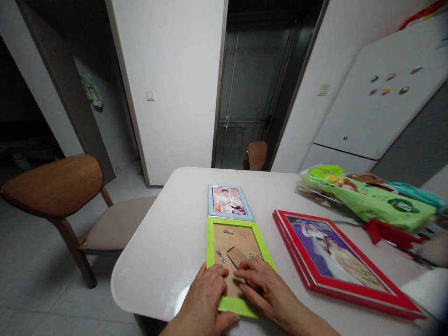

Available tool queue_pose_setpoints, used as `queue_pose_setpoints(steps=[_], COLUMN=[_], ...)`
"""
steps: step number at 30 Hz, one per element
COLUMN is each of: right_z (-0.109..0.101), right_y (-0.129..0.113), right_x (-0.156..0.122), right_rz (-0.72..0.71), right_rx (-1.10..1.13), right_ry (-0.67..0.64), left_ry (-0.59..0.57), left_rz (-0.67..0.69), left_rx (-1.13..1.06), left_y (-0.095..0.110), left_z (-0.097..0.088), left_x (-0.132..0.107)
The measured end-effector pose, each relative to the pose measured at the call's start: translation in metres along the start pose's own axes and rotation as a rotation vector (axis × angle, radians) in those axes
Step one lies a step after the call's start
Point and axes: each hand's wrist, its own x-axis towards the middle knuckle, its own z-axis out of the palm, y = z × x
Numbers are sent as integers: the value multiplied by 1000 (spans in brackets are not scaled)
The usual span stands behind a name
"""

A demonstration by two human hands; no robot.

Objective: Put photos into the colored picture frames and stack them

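A green picture frame (211, 240) lies face down on the white table (168, 247), its brown backing board and metal clips showing. My left hand (206, 298) rests on the frame's near left corner with fingers laid flat. My right hand (266, 291) lies flat on the backing board near the stand flap, fingers pressing down. A blue frame (229, 201) with a photo lies face up just beyond the green one. A red frame (336, 259) with a photo sits to the right.
Green snack bags (367, 198) and a red object (388, 233) lie at the table's right. A wooden chair (66, 205) stands at the left, another chair back (255, 155) behind the table. A white fridge (381, 102) with magnets stands on the right.
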Motion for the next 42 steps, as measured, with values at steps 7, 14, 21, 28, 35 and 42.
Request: queue_pose_setpoints(steps=[7, 14, 21, 28, 35, 42], right_z=[20, 20, 13, 15, 12, -24], right_y=[-4, -2, 40, 64, 58, 53], right_x=[50, 50, 86, 105, 110, 51], right_rz=[143, 98, 374, 594, 647, 567], right_rx=[-137, -112, -192, -189, -5, 431], right_ry=[48, 22, 173, 197, 310, 529], left_ry=[32, 54, 89, 70, 69, 213], left_rz=[18, 21, 40, -15, -82, 4], left_rx=[-33, -46, -22, 5, 47, -89], left_y=[2, -3, -6, -1, 6, 11], left_z=[-1, 2, 6, 6, 10, -10], left_x=[0, 1, 1, 5, 9, 2])
